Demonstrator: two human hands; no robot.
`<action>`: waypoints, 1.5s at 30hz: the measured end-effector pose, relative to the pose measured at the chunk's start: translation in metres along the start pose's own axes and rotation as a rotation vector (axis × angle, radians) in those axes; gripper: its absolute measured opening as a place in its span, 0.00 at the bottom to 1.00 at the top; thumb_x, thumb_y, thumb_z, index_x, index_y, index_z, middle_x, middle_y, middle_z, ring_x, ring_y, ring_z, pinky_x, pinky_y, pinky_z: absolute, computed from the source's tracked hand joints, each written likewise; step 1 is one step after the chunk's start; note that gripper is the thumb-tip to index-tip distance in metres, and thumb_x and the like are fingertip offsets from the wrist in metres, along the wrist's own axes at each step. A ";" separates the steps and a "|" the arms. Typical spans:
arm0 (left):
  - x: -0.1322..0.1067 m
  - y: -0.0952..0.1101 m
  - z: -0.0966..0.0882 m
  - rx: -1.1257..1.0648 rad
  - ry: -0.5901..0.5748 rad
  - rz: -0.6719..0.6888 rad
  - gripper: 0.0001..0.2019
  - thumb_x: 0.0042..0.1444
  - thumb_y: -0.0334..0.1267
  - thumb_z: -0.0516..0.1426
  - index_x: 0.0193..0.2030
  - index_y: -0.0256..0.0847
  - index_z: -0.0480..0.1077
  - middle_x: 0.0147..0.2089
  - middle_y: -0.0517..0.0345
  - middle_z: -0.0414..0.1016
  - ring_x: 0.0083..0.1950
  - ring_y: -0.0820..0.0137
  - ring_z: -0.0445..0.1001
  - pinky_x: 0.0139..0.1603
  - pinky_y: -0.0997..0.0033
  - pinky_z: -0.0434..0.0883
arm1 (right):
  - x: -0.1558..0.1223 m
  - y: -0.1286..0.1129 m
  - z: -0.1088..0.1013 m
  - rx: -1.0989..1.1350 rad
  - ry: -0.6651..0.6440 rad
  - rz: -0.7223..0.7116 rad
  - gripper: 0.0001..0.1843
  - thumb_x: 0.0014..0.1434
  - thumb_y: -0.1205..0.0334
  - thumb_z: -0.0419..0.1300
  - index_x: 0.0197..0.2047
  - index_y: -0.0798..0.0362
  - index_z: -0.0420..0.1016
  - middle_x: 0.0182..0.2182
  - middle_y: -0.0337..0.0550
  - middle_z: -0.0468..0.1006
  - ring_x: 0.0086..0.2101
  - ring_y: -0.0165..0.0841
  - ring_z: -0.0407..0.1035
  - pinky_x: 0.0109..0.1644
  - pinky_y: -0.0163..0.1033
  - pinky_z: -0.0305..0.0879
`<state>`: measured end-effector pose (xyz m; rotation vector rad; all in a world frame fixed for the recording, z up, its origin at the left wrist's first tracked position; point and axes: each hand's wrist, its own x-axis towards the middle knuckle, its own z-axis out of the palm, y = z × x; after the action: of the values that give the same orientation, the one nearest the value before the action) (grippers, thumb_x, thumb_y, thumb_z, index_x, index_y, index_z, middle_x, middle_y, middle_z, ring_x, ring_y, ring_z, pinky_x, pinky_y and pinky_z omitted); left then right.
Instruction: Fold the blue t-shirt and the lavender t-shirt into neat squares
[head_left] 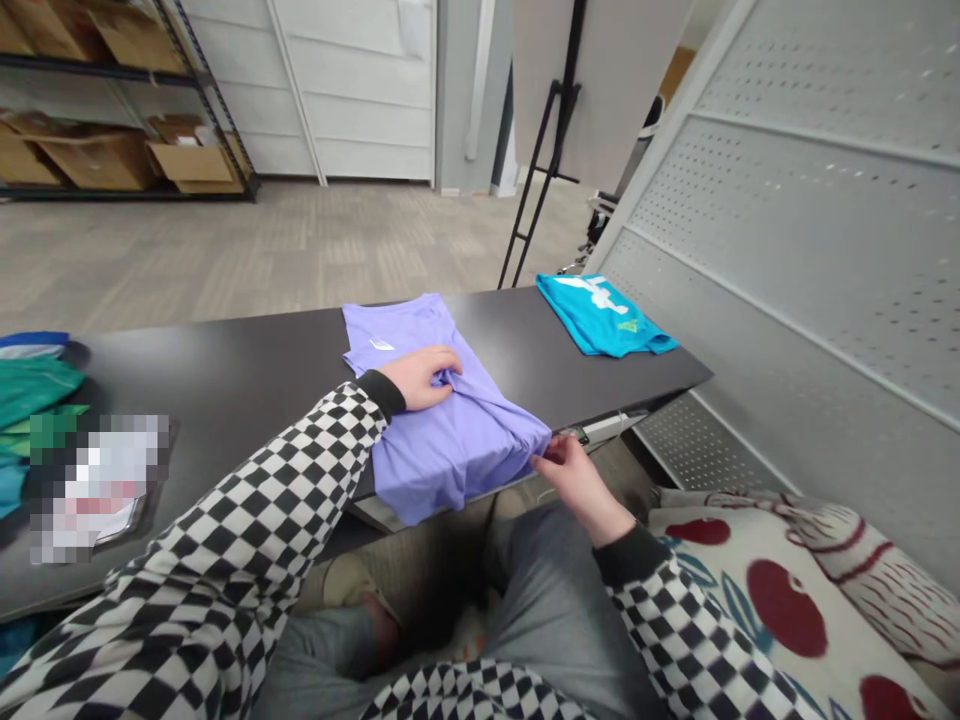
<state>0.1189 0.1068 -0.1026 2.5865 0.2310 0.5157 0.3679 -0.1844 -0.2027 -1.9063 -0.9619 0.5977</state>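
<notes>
A lavender T-shirt (442,430) lies across the dark table (240,390), its near end hanging over the front edge. My left hand (424,377) rests on the middle of the shirt, fingers pinched into a fold of the fabric. My right hand (574,480) is at the table's front edge and grips the shirt's lower right corner. Both sleeves are black-and-white checkered.
A folded turquoise shirt (604,315) lies at the table's far right corner. Green and blue garments (34,400) are piled at the left edge, beside a blurred flat item (97,490). A perforated grey wall panel (810,230) stands right. Shelves with cardboard boxes (112,150) stand far left.
</notes>
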 end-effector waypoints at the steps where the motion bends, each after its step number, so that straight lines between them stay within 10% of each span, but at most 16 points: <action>1: 0.001 -0.001 -0.001 -0.009 0.014 -0.001 0.13 0.58 0.35 0.59 0.49 0.42 0.79 0.56 0.45 0.83 0.59 0.56 0.81 0.68 0.55 0.77 | 0.000 -0.003 0.001 -0.002 -0.010 0.024 0.21 0.55 0.46 0.72 0.42 0.46 0.69 0.37 0.47 0.86 0.40 0.45 0.83 0.48 0.51 0.79; 8: 0.005 -0.005 0.001 -0.045 0.065 -0.019 0.05 0.56 0.35 0.58 0.40 0.44 0.72 0.49 0.48 0.83 0.52 0.57 0.82 0.60 0.55 0.78 | -0.021 -0.033 -0.008 -0.226 -0.054 -0.049 0.10 0.58 0.49 0.62 0.35 0.47 0.74 0.32 0.42 0.81 0.36 0.44 0.76 0.43 0.46 0.72; 19: 0.003 -0.009 -0.001 -0.168 0.169 -0.196 0.11 0.57 0.29 0.56 0.42 0.49 0.61 0.53 0.50 0.89 0.57 0.58 0.86 0.61 0.55 0.78 | -0.145 -0.052 0.008 -0.067 -0.151 -0.139 0.11 0.71 0.49 0.64 0.51 0.44 0.72 0.36 0.40 0.81 0.36 0.40 0.77 0.43 0.44 0.75; 26: 0.002 -0.015 0.000 -0.186 0.177 -0.190 0.21 0.59 0.26 0.53 0.57 0.44 0.70 0.56 0.53 0.89 0.59 0.62 0.86 0.65 0.58 0.76 | -0.179 -0.047 0.026 -0.093 -0.213 -0.169 0.06 0.69 0.55 0.64 0.48 0.44 0.73 0.35 0.38 0.82 0.33 0.39 0.79 0.40 0.43 0.75; 33: 0.003 -0.028 0.002 -0.307 0.314 -0.213 0.18 0.61 0.33 0.53 0.50 0.43 0.82 0.54 0.54 0.88 0.60 0.61 0.84 0.71 0.57 0.74 | -0.204 -0.044 0.030 0.039 -0.206 -0.060 0.24 0.71 0.52 0.65 0.67 0.41 0.65 0.36 0.39 0.84 0.34 0.43 0.81 0.42 0.48 0.80; 38: 0.006 -0.032 0.003 -0.483 0.396 -0.204 0.15 0.55 0.32 0.54 0.44 0.42 0.81 0.53 0.51 0.88 0.60 0.60 0.84 0.72 0.52 0.74 | -0.209 -0.056 0.027 -0.076 -0.339 -0.229 0.04 0.72 0.60 0.61 0.48 0.42 0.77 0.36 0.41 0.82 0.34 0.40 0.79 0.41 0.45 0.78; 45: 0.006 -0.029 0.000 -0.616 0.388 -0.222 0.14 0.46 0.32 0.54 0.35 0.40 0.81 0.46 0.50 0.89 0.56 0.57 0.86 0.69 0.47 0.77 | -0.199 -0.056 0.038 -0.290 -0.629 -0.385 0.33 0.62 0.78 0.53 0.63 0.44 0.81 0.46 0.46 0.84 0.44 0.40 0.81 0.50 0.41 0.77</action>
<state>0.1227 0.1337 -0.1147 1.8275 0.4097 0.8497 0.2035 -0.3107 -0.1671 -1.7234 -1.8532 0.8804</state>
